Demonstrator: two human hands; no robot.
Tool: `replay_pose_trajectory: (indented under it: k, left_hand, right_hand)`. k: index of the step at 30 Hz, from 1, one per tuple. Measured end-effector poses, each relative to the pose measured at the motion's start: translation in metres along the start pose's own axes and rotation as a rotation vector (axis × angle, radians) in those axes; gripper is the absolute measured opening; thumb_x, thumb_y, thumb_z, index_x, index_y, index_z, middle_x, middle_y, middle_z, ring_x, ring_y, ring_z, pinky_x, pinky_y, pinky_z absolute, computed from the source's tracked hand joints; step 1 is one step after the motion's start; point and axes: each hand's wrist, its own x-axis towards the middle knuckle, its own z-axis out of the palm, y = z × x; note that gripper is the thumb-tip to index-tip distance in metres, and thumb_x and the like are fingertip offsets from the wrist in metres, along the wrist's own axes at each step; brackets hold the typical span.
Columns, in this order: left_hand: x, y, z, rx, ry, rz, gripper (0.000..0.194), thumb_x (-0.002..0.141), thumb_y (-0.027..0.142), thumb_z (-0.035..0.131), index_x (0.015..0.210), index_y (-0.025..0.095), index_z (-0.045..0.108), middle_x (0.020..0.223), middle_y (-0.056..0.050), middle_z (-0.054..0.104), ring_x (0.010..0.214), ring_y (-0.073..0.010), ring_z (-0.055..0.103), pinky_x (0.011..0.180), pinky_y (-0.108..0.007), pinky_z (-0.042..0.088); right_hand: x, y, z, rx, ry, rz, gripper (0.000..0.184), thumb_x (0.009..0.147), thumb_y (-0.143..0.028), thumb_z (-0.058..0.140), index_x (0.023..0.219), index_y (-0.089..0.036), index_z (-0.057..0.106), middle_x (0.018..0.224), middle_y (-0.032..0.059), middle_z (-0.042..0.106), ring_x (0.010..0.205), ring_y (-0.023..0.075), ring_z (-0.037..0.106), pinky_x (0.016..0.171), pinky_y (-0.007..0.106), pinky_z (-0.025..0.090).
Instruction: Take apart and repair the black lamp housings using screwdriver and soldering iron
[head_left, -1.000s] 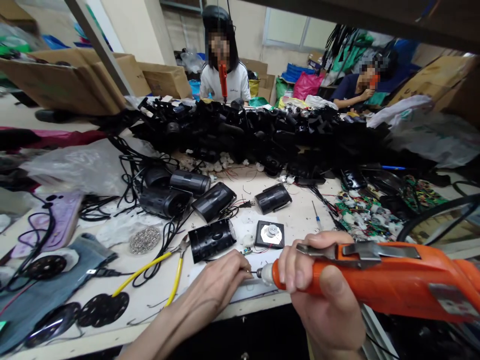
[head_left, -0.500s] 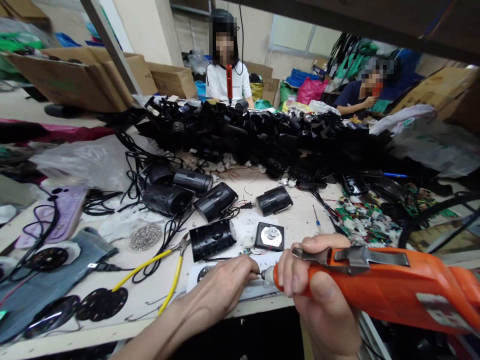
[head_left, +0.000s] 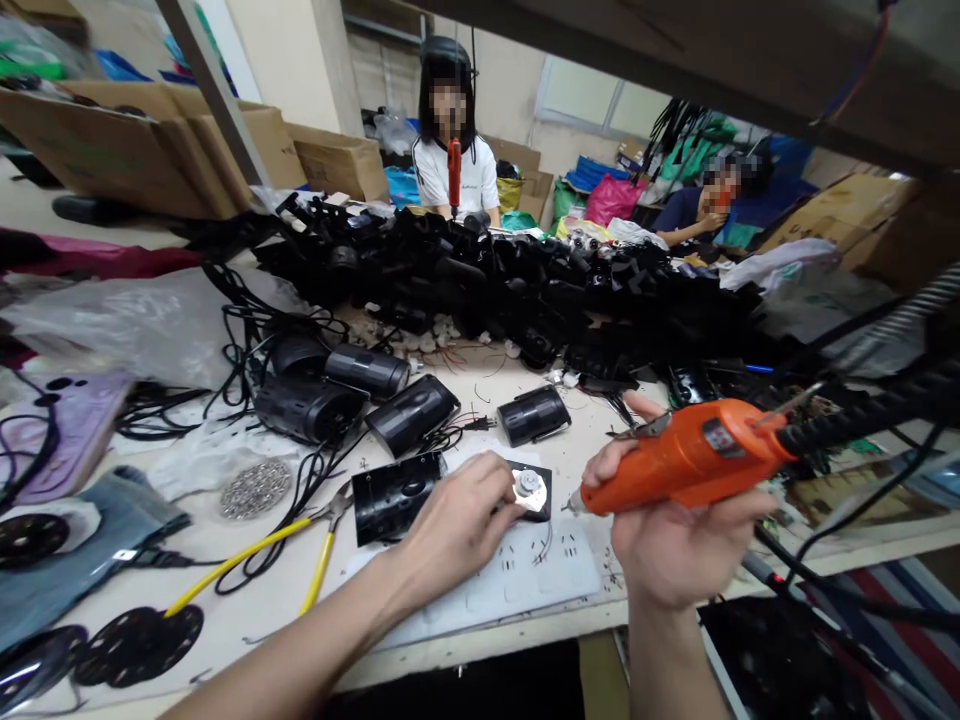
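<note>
My right hand [head_left: 667,555] is wrapped round an orange electric screwdriver [head_left: 675,455], its tip pointing left and down over the table. My left hand [head_left: 469,515] has its thumb and fingers pinched together. Whatever lies between those fingertips, if anything, is hidden. They are beside a black square part with a white plate and a small motor [head_left: 531,486] on top. Behind the left hand lies a black half-round housing [head_left: 394,495], partly covered by it. A white plastic sheet [head_left: 555,575] lies beneath, with small slots in it.
Yellow-handled pliers [head_left: 322,560] and a heap of small screws [head_left: 255,488] are on the left. More black housings [head_left: 412,415] lie behind, before a long pile of black parts [head_left: 465,265]. A co-worker [head_left: 457,170] sits opposite; another person [head_left: 697,210] is at back right.
The screwdriver has drawn away from my left hand, rising and turning so its cord end shows. My left hand has moved up towards the square part, uncovering more of the white sheet.
</note>
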Motion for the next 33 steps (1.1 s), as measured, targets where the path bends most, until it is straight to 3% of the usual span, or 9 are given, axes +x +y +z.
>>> replay_pose_trajectory:
  k: [3,6,11,20,26,33]
  left_hand:
    - [0.015,-0.010,0.006,0.047,-0.036,-0.024,0.013,0.083,0.011,0.056,0.075,0.019,0.051,0.095,-0.007,0.064,0.089,-0.0211,0.060,0.076,-0.033,0.050]
    - [0.026,-0.014,0.016,0.063,-0.101,-0.020,0.016,0.081,0.008,0.055,0.070,0.019,0.050,0.108,-0.008,0.067,0.099,-0.0227,0.062,0.086,-0.034,0.050]
    - [0.031,-0.016,0.029,0.135,-0.218,-0.042,0.015,0.079,0.006,0.049,0.079,0.019,0.055,0.088,-0.005,0.069,0.083,-0.0198,0.065,0.075,-0.030,0.051]
    - [0.027,-0.022,0.035,0.176,-0.209,-0.013,0.012,0.086,0.010,0.049,0.080,0.019,0.054,0.085,-0.004,0.066,0.079,-0.0197,0.064,0.071,-0.030,0.049]
    - [0.024,-0.024,0.037,0.164,-0.158,0.034,0.013,0.087,0.009,0.048,0.079,0.019,0.052,0.082,-0.003,0.064,0.074,-0.0188,0.062,0.068,-0.029,0.048]
    - [0.025,-0.021,0.034,0.209,-0.204,0.001,0.011,0.087,0.012,0.052,0.079,0.019,0.053,0.082,-0.003,0.065,0.075,-0.0196,0.063,0.069,-0.030,0.050]
  right_hand:
    - [0.012,0.015,-0.002,0.004,0.048,0.004,0.086,0.066,-0.090,0.045,0.109,-0.017,0.063,0.056,0.0007,0.059,0.048,0.0173,0.051,0.044,0.029,0.044]
    - [0.020,0.024,0.002,0.037,0.013,0.044,0.090,0.064,-0.095,0.036,0.102,-0.018,0.064,0.051,-0.0007,0.056,0.041,0.0156,0.047,0.039,0.026,0.039]
    - [0.024,0.032,0.011,0.041,-0.016,0.069,0.094,0.059,-0.099,0.031,0.092,-0.018,0.065,0.045,-0.0017,0.054,0.034,0.0147,0.045,0.034,0.026,0.035]
    - [0.023,0.046,0.007,0.075,-0.043,0.065,0.085,0.062,-0.095,0.038,0.090,-0.019,0.064,0.051,-0.0013,0.055,0.038,0.0141,0.047,0.037,0.026,0.036]
    - [0.024,0.049,0.007,0.033,-0.060,0.075,0.089,0.061,-0.096,0.036,0.092,-0.018,0.063,0.054,-0.0011,0.054,0.038,0.0140,0.047,0.037,0.026,0.036]
    - [0.026,0.056,0.007,0.071,-0.110,0.033,0.082,0.068,-0.092,0.038,0.089,-0.018,0.064,0.052,-0.0006,0.056,0.038,0.0138,0.049,0.034,0.025,0.038]
